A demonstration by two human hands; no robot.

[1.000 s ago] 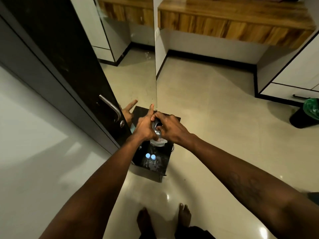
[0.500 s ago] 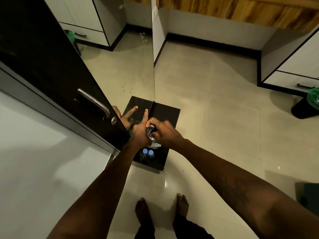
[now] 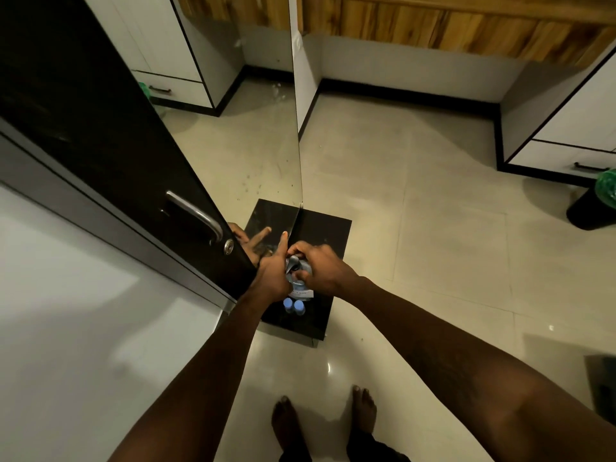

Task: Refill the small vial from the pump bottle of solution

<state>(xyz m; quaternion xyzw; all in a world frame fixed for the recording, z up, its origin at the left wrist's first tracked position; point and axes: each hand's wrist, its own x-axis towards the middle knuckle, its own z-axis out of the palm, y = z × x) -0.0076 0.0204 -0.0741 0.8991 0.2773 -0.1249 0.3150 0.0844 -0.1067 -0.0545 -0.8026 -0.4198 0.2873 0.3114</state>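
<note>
The pump bottle (image 3: 300, 290) is clear with a white label and a silver pump head. It stands on a small black shelf (image 3: 330, 235) against a mirror. My right hand (image 3: 321, 268) is closed over the pump head from the right. My left hand (image 3: 275, 275) is a fist at the spout with the index finger pointing out. It grips a small vial that the fingers almost wholly hide. Two more vials with blue caps (image 3: 293, 305) stand upright on the shelf just in front of the bottle.
A tall mirror (image 3: 266, 145) rises behind the shelf and reflects my left hand. A dark door with a metal handle (image 3: 196, 211) stands close on the left. A black bin with a green liner (image 3: 596, 205) sits at the right, and my bare feet (image 3: 323, 421) are on the tiled floor.
Both hands stay locked on the pump bottle in the same grip. Only my head has tilted, so the shelf and hands sit slightly lower and farther in view.
</note>
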